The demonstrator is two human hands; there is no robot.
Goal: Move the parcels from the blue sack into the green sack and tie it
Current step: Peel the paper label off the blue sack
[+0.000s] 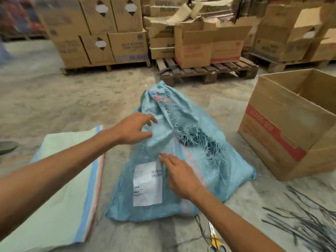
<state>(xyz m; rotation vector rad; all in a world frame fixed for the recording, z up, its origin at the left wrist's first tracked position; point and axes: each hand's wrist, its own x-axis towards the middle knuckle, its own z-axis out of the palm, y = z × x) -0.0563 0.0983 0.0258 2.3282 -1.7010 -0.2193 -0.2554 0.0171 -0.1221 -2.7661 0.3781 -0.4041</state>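
A full blue woven sack [192, 164] lies on the concrete floor in front of me, its neck bunched at the far end and frayed threads along its top. A white label [147, 184] is stuck on its near side. My left hand [132, 130] reaches over the sack's left upper side with fingers spread and relaxed, at or just above the fabric. My right hand [180, 173] rests flat on the sack beside the label, fingers straight. The pale green sack [60, 188] lies flat and folded on the floor to the left. No parcels show.
An open cardboard box [291, 128] stands at the right. Dark cable ties [309, 220] lie scattered at the lower right. Yellow-handled scissors [216, 242] lie near the bottom edge. Pallets [209, 70] stacked with cartons line the back.
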